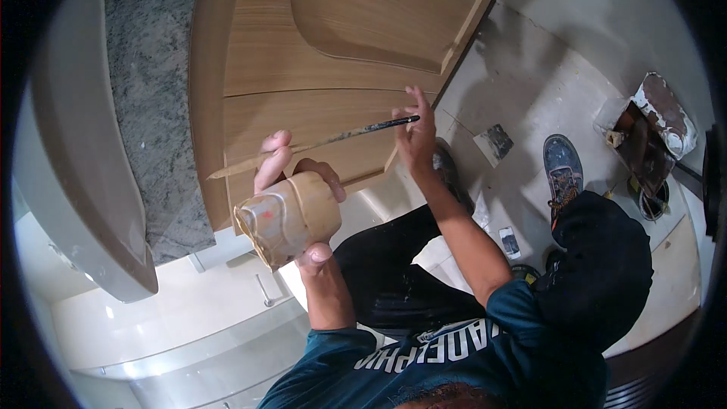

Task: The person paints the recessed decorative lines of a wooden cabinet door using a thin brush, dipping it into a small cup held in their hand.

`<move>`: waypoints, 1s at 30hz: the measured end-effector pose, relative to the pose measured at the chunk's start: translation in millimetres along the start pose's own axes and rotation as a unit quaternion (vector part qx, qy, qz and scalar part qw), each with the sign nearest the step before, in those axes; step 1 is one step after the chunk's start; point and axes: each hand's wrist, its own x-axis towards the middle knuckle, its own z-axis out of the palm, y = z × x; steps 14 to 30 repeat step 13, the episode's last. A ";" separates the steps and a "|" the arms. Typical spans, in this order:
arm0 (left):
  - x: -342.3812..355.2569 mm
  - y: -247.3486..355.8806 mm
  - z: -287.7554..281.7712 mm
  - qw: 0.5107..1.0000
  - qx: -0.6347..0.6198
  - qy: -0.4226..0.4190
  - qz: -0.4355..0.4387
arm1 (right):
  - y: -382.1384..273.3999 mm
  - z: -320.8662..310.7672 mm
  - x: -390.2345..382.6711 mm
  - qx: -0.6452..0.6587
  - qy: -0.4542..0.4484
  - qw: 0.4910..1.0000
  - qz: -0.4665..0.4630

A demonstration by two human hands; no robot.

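My left hand [274, 169] is wrapped around a clear plastic cup [291, 216] smeared with tan paint, which is held tilted. The thumb lies on one side of the cup and the fingers on the other. In my right hand [416, 140] is the dark end of a long, thin paintbrush [344, 135], pinched between the fingers. Its tan-coated pointed end reaches left past the fingertips of my left hand, in front of the wood-grain cabinet door [310, 117]. Whether the brush touches the left fingers or the door, I cannot tell.
Left of the cabinet is a grey speckled stone slab [155, 53], with a white basin [72, 121] beyond it. On the floor lie a small stained square [494, 144] and a small dark-and-white rectangular item [510, 242]. A paint-stained container [666, 113] and an open can [653, 201] stand at the right.
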 end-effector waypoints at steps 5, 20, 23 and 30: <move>0.3 1.9 -5.1 1.000 0.012 0.015 0.014 | -48.6 22.9 2.7 0.045 -0.055 0.993 -0.099; -3.6 18.7 -21.6 0.994 0.015 -0.073 0.077 | -149.4 77.5 30.1 -0.016 -0.077 0.954 -0.289; -3.6 18.7 -21.6 0.994 0.015 -0.073 0.077 | -149.4 77.5 30.1 -0.016 -0.077 0.954 -0.289; -3.6 18.7 -21.6 0.994 0.015 -0.073 0.077 | -149.4 77.5 30.1 -0.016 -0.077 0.954 -0.289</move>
